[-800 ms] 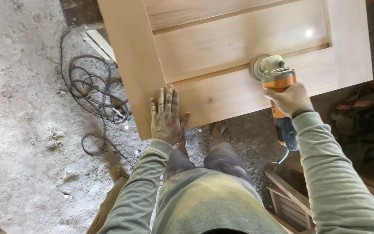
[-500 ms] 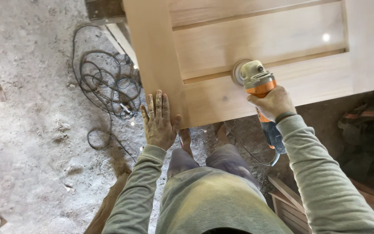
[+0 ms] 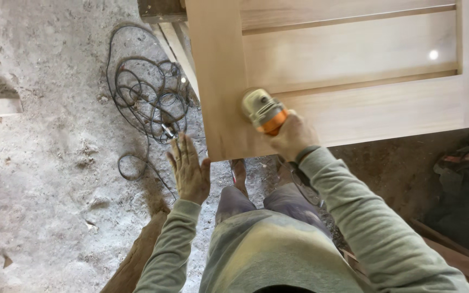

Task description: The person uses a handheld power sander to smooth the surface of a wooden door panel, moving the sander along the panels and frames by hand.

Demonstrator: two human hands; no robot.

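Near the door's lower left corner, the right hand is closed around the orange body of a sander, whose pale head rests on the wood where the left stile meets the bottom rail. The sander's rear part is hidden behind the hand and sleeve. The door is pale bare wood with horizontal panels, lying flat and filling the upper right of the view; what carries it cannot be made out.

Just left of that same corner, the left hand is open, fingers stretched and together, palm down. It is off the door, over the dusty floor, with nothing in it; its thumb side is close to the door's left edge, but contact cannot be made out.

On the floor to the left of the door lies a tangled black cable, one loop trailing down beside the left hand. Wooden strips run along under the door's left edge. A foot shows below the door's near edge.
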